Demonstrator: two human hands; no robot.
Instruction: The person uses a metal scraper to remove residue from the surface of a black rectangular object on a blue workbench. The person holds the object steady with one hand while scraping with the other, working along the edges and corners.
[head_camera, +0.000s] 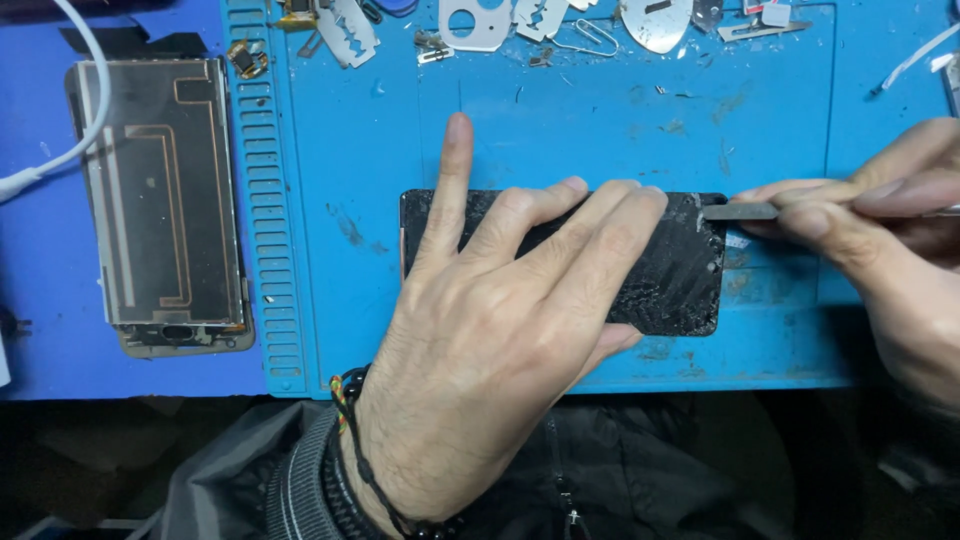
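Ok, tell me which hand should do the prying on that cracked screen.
Probably the right hand: it pinches the thin metal blade at the cracked screen's right edge. The left hand lies flat on it, pinning it.

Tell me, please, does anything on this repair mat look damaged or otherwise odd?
Yes. The black phone screen under the left hand is badly shattered, with whitish cracks thickest at its right end, where the right hand holds a thin metal blade against its edge. Left of the blue mat, an opened phone body lies with its insides bare.
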